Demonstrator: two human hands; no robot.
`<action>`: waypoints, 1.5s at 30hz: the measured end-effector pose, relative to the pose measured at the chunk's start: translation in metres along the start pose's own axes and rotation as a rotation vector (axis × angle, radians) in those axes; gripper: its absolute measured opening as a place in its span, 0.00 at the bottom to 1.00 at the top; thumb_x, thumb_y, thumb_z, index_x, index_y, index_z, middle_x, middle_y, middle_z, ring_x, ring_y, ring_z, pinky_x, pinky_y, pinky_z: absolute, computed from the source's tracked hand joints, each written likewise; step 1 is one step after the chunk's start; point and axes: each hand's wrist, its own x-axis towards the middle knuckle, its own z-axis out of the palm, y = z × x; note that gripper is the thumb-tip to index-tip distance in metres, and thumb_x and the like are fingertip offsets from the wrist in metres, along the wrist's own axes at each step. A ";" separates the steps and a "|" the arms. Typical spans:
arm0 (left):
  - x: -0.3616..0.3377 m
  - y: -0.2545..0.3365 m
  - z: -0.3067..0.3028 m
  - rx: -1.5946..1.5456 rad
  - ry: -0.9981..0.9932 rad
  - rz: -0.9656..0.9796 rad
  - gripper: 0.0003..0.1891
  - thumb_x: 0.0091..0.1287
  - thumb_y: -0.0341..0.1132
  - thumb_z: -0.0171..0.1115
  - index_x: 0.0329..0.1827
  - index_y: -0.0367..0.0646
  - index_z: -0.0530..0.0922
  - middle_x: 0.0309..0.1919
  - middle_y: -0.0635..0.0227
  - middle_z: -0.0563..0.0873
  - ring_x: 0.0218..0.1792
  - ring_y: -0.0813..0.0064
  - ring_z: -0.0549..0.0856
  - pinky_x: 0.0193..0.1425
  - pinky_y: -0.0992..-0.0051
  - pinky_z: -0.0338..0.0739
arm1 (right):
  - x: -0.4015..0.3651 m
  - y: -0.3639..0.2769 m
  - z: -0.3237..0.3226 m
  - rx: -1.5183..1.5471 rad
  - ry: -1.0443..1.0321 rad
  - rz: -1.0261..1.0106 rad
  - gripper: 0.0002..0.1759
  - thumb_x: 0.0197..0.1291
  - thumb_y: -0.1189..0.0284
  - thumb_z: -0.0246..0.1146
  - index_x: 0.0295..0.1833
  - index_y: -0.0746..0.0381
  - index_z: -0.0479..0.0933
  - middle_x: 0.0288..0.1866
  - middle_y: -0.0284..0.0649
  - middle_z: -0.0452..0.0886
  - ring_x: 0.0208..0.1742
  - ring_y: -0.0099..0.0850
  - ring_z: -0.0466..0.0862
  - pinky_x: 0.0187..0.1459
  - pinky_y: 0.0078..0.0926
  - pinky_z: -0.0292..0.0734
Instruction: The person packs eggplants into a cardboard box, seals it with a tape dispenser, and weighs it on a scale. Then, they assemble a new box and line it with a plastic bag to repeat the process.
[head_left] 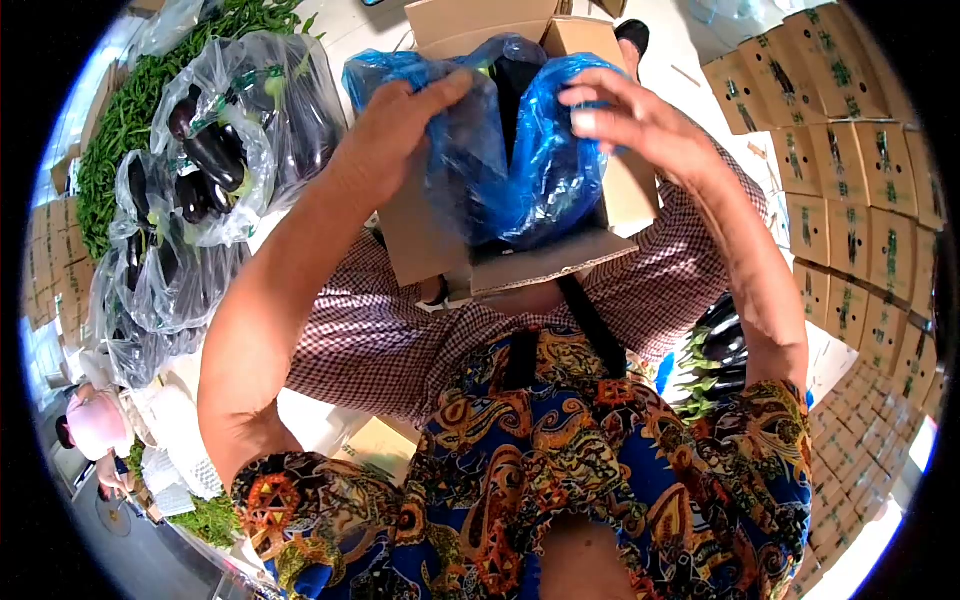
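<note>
A blue plastic bag [560, 190] lines an open cardboard box [555, 260] between my knees. Dark, glossy eggplants [512, 95] show through the bag's gap, partly covered by the film. My left hand [400, 125] is closed on the bag's left edge, its thumb lying over the film. At the bag's right side, my right hand [645, 125] has its fingers and thumb apart, the fingertips touching the blue film. The bag's two sides stand apart in the middle. What lies deeper in the box is hidden.
Clear bags of eggplants [215, 160] and a heap of green peppers [120, 150] lie to the left. Stacked cartons [840, 160] rise on the right. Loose eggplants [720, 345] rest by my right leg. Another person in pink [95, 425] is at far left.
</note>
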 end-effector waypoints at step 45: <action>0.024 -0.034 0.019 0.892 -0.096 0.554 0.13 0.57 0.26 0.60 0.46 0.37 0.76 0.35 0.53 0.82 0.38 0.59 0.83 0.47 0.64 0.78 | 0.059 0.048 0.049 -0.577 0.214 -0.278 0.08 0.54 0.74 0.63 0.37 0.66 0.75 0.28 0.51 0.79 0.33 0.52 0.80 0.37 0.39 0.76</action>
